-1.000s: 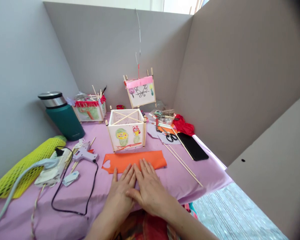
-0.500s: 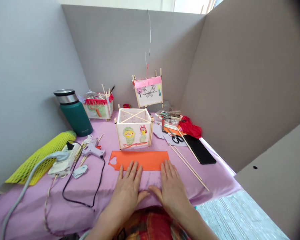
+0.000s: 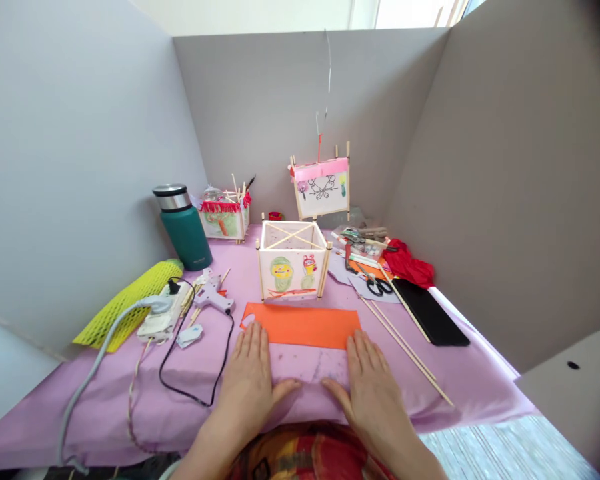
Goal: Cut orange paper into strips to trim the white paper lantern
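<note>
A strip of orange paper [image 3: 310,327] lies flat on the purple cloth, with a cut-out notch near its left end. My left hand [image 3: 253,377] rests palm down, its fingertips on the strip's lower left part. Flat at the strip's lower right corner is my right hand [image 3: 373,380], fingers stretched out. Both thumbs point inward, apart from each other. Just behind the paper stands a box-shaped lantern [image 3: 294,273] of white panels and wooden sticks, with coloured drawings on its front and crossed sticks over its top.
At left are a glue gun [image 3: 214,295], a power strip [image 3: 163,317], yellow netting [image 3: 130,300] and a teal bottle [image 3: 186,233]. Scissors [image 3: 379,287], a black phone [image 3: 427,313] and thin sticks [image 3: 405,350] lie right. Another lantern [image 3: 323,189] hangs behind. Grey partitions [image 3: 290,100] surround the table.
My hands have moved apart along the orange paper, the left one toward its notched end and the right one toward its right end. The camera view has shifted, moving the scene rightward.
</note>
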Tool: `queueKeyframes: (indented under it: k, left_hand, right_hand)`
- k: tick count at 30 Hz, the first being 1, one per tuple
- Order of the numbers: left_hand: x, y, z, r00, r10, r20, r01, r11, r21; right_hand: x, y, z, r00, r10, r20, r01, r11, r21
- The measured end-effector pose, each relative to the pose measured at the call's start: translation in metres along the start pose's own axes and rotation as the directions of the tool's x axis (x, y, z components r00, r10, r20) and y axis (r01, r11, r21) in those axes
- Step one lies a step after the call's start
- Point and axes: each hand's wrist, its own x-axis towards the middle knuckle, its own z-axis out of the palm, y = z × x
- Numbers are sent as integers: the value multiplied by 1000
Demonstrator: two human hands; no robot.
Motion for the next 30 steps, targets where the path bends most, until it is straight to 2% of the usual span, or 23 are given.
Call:
queueKeyframes:
  k: [4,8,10,12,15,18,24,27,30]
  left_hand:
    - [1,-8,-5,996,56,-67,-57,998,-14]
    - [11,8,-12,956,157,-249,-180,981,-74]
    - [17,19,-11,938,241,-248,-278,953,-125]
    - [22,27,-7,939,296,-174,-324,931,-167]
    - [25,28,-2,950,308,-56,-313,934,-172]
    - [24,24,-2,959,284,-25,-284,948,-140]
    - [13,8,10,980,179,-89,-185,980,-66]
    - [10,-3,20,976,157,-153,-163,986,-29]
    - [10,-10,23,964,155,-215,-163,986,-21]
  right_hand:
    - [-4,9,-11,999,34,-23,-34,999,-13]
    - [14,-6,-29,998,-22,-61,24,999,39]
    - [27,-20,-33,995,-95,-10,96,990,101]
    - [37,-31,-31,980,-175,93,155,970,190]
    - [41,-36,-27,951,-217,218,147,943,298]
    - [35,-26,-26,955,-143,261,59,951,305]
    - [13,2,-28,949,-23,315,-38,982,187]
    - [0,10,-30,958,33,286,-79,985,152]
    - [-5,20,-41,960,47,276,-93,983,155]
